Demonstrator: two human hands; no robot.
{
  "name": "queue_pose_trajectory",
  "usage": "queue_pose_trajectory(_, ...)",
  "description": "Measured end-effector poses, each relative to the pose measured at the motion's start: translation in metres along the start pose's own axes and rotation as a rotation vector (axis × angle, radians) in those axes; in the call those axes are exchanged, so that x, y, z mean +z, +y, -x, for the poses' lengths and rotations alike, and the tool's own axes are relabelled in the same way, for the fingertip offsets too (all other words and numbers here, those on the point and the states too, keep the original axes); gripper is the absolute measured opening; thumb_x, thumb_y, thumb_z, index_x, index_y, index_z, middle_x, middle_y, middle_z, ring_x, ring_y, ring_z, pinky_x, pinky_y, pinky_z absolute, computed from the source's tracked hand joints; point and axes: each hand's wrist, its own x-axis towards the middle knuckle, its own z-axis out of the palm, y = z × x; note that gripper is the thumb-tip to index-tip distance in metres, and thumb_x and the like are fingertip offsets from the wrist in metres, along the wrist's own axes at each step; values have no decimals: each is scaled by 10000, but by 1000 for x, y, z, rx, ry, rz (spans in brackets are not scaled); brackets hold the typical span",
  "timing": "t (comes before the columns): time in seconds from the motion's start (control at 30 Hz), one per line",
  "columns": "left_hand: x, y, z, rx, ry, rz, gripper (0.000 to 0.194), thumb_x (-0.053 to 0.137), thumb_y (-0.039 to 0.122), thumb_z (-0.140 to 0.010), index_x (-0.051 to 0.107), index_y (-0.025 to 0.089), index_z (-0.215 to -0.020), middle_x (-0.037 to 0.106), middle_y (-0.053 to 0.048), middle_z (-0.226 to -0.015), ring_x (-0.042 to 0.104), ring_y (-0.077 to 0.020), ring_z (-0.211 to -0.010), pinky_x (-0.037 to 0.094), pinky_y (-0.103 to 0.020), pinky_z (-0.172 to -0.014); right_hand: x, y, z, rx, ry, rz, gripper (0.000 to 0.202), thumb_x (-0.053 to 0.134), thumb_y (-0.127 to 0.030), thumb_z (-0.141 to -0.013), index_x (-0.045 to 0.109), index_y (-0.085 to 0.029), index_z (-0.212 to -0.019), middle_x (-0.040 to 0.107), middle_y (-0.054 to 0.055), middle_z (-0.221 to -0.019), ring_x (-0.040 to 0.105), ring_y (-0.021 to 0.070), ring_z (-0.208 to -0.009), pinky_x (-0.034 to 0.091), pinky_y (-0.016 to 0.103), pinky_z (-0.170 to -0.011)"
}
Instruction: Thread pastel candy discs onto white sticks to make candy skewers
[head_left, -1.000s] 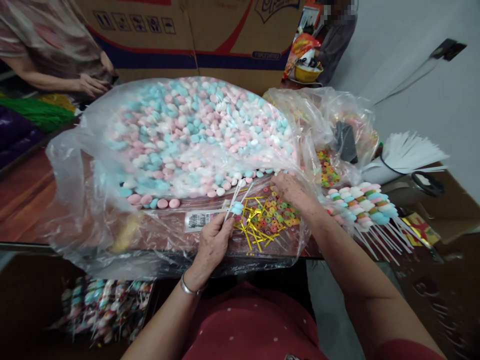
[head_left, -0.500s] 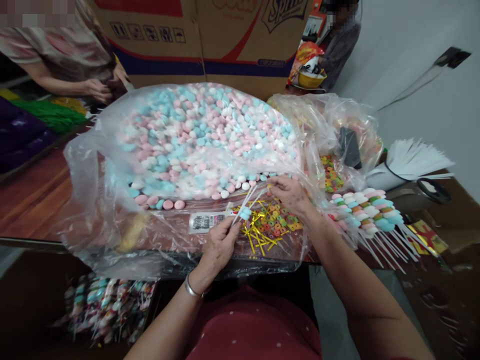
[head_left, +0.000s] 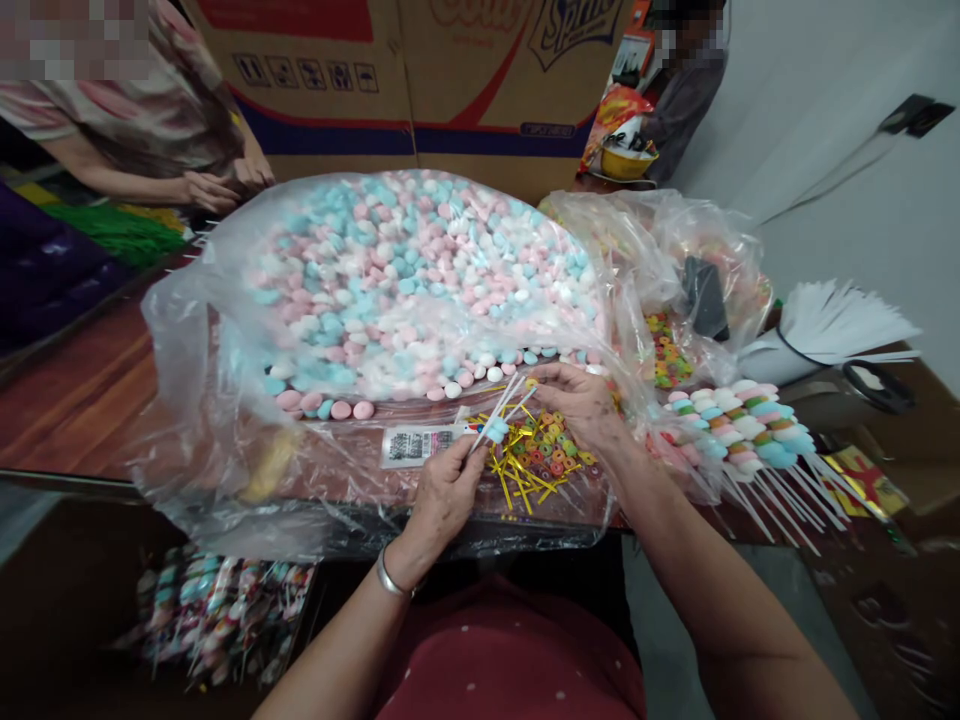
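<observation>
My left hand (head_left: 448,488) is closed around a few thin white sticks (head_left: 507,398), which point up and to the right. Pale blue marshmallows (head_left: 496,430) are threaded on them just above my fingers. My right hand (head_left: 576,402) pinches a small yellow ring candy (head_left: 532,383) at the tip of one stick. Below the hands lie gold twist ties (head_left: 525,482) and a heap of coloured ring candies (head_left: 559,447). Behind them, a large clear plastic bag (head_left: 176,320) holds many pink, blue and white marshmallows (head_left: 427,260).
Right of my arm lie threaded candy skewers (head_left: 739,425), with a container of white sticks (head_left: 772,350) behind. A printed label (head_left: 416,446) lies left of the ties. A box of wrapped skewers (head_left: 217,610) sits below the table. Another person's hands (head_left: 225,185) work at upper left.
My right hand has brought the ring candy against a stick's tip. My left hand stays on the sticks. The other person's hands have shifted slightly, and the view has moved a little.
</observation>
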Motion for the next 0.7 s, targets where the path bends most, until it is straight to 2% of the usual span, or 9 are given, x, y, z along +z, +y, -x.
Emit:
queue_pose_trajectory(0.43,1,-2,0,-13,0,9,270,504,376,-888,693,184,-880,498,35,-613,441,-132,-597,358,-231,-597,0,2,2,-4,-18,-64,286,778,-329,-655,713,-202,-903,726,3,-836,687,146,-751,590,334,-770)
queue_pose_trajectory(0.6,1,0,0,-12,9,-2,274,504,377,-888,700,186,-874,497,35,-605,442,-132,-589,360,-232,-595,1,2,5,-109,-22,76,261,737,-334,-703,720,-208,-930,723,18,-882,672,156,-782,573,334,-764)
queue_pose_trajectory(0.7,1,2,0,-17,25,-9,272,503,373,-886,702,188,-863,494,36,-586,447,-132,-577,365,-230,-588,2,-3,10,-254,2,260,210,678,-310,-763,731,-210,-940,709,38,-931,657,165,-822,558,349,-799)
